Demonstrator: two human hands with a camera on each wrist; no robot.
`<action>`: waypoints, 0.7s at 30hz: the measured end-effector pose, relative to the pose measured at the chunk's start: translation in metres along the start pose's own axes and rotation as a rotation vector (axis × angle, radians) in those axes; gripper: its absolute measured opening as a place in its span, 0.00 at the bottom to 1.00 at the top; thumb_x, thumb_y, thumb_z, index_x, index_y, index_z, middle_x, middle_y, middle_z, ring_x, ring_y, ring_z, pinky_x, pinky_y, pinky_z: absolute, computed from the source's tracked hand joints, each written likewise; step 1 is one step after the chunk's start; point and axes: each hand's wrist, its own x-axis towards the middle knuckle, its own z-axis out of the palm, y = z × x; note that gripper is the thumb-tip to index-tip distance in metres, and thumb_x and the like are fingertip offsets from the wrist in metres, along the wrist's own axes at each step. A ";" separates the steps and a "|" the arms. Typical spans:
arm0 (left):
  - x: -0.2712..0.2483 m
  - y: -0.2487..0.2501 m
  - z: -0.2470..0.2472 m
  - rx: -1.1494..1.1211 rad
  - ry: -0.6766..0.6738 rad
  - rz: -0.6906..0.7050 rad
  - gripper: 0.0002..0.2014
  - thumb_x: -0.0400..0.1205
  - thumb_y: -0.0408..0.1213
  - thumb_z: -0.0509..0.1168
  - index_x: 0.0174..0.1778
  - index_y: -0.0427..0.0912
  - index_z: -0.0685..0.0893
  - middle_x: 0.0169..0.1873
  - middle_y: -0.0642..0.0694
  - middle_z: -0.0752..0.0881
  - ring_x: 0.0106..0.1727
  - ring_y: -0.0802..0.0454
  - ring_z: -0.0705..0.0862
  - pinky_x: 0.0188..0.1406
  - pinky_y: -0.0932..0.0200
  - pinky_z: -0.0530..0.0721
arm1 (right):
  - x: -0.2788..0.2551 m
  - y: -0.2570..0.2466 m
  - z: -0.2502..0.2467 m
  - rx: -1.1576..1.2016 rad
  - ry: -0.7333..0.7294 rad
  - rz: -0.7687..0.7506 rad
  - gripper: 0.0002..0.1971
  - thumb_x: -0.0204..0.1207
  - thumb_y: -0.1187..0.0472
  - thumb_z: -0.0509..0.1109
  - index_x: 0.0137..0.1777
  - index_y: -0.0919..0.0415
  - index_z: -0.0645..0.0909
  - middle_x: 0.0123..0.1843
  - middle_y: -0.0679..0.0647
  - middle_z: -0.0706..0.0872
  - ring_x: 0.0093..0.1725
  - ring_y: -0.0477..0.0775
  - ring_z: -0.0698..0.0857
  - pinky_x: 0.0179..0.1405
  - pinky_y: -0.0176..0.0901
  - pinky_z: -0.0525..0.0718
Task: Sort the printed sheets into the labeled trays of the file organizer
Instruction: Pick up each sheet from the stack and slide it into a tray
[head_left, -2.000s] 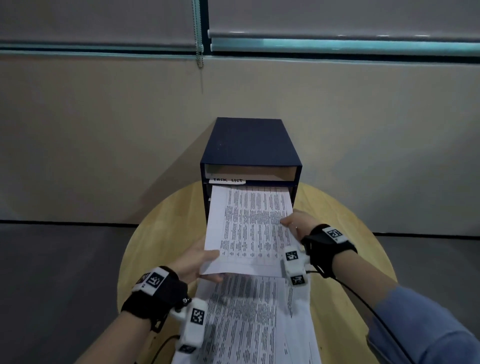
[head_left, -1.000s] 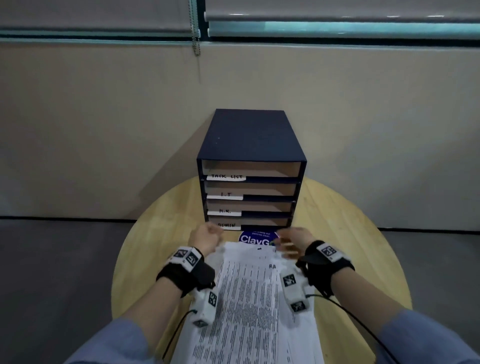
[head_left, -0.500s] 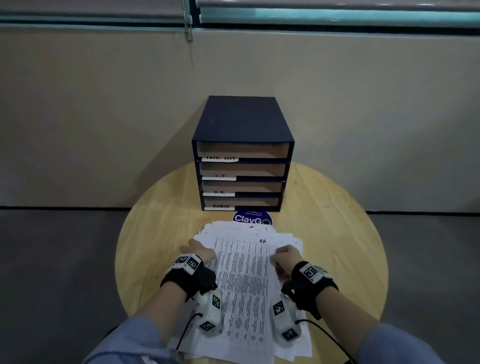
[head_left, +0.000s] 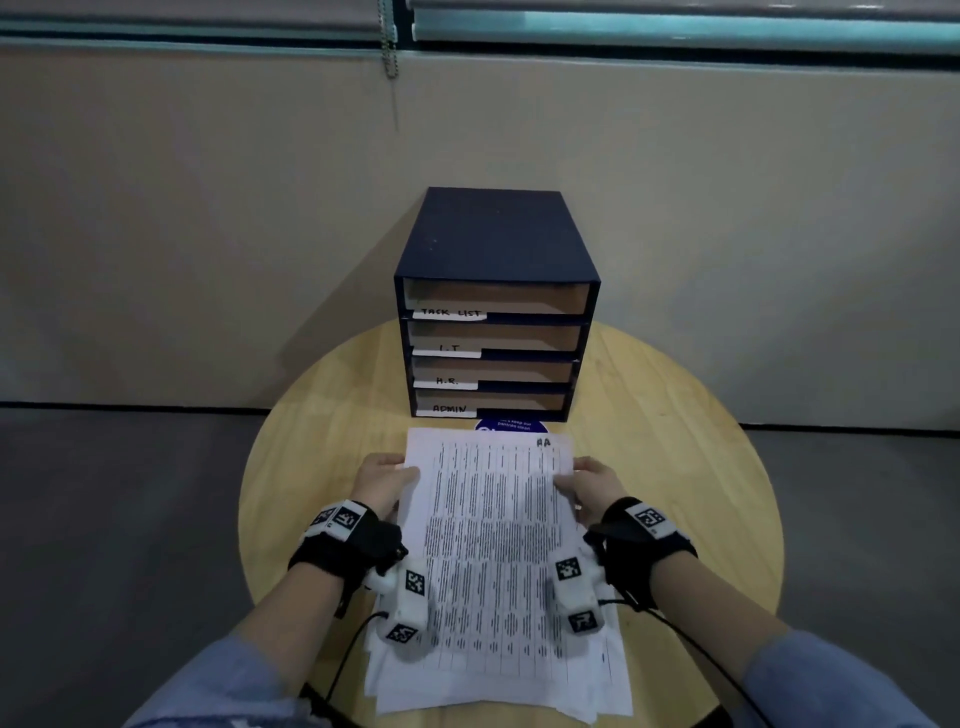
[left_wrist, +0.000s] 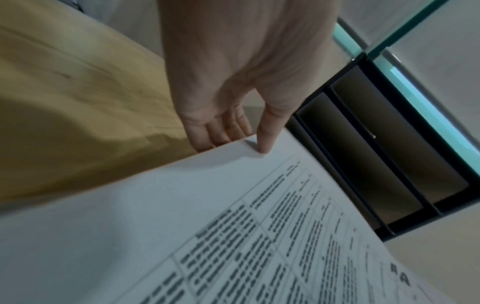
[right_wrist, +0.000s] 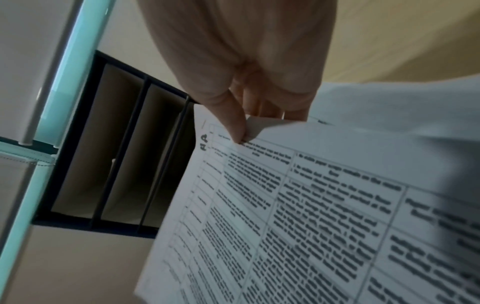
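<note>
A dark blue file organizer (head_left: 493, 249) stands at the table's far edge, with trays labeled TASK LIST, I.T, H.R. and ADMIN. A printed sheet (head_left: 493, 519) marked "AA" at its top right is lifted above the pile of sheets (head_left: 597, 686). My left hand (head_left: 387, 480) pinches its left edge, thumb on top and fingers beneath (left_wrist: 221, 133). My right hand (head_left: 584, 483) pinches the right edge the same way (right_wrist: 239, 127). The sheet (right_wrist: 311, 205) hides most of the pile. The organizer's open trays (left_wrist: 389, 154) (right_wrist: 116, 144) lie just beyond it.
The round wooden table (head_left: 675, 467) stands against a beige wall. A blue round sticker (head_left: 511, 425) lies on the table between organizer and sheet. Grey floor lies on both sides of the table.
The earlier sheet went into the organizer and both hands drew back to the pile. They have taken hold of the top "AA" sheet by its side edges and lifted it.
</note>
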 end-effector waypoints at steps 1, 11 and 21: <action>-0.003 0.001 0.000 -0.021 -0.027 0.029 0.15 0.78 0.28 0.69 0.60 0.36 0.78 0.58 0.35 0.83 0.60 0.35 0.84 0.63 0.39 0.82 | 0.000 -0.002 -0.002 0.021 -0.017 -0.008 0.08 0.75 0.76 0.64 0.44 0.63 0.77 0.37 0.63 0.83 0.37 0.59 0.81 0.36 0.45 0.79; -0.033 -0.001 -0.010 0.032 -0.507 0.020 0.20 0.81 0.25 0.63 0.70 0.38 0.75 0.65 0.39 0.84 0.64 0.43 0.84 0.56 0.52 0.83 | -0.002 -0.008 -0.016 0.197 -0.090 -0.013 0.07 0.79 0.75 0.65 0.41 0.64 0.75 0.36 0.61 0.79 0.33 0.57 0.77 0.31 0.47 0.75; -0.015 0.019 -0.008 -0.075 -0.322 0.040 0.18 0.83 0.28 0.62 0.70 0.32 0.78 0.66 0.36 0.83 0.66 0.38 0.82 0.68 0.40 0.77 | 0.018 0.047 -0.008 -0.196 -0.227 0.101 0.22 0.69 0.73 0.65 0.65 0.65 0.73 0.58 0.69 0.84 0.51 0.63 0.86 0.55 0.54 0.84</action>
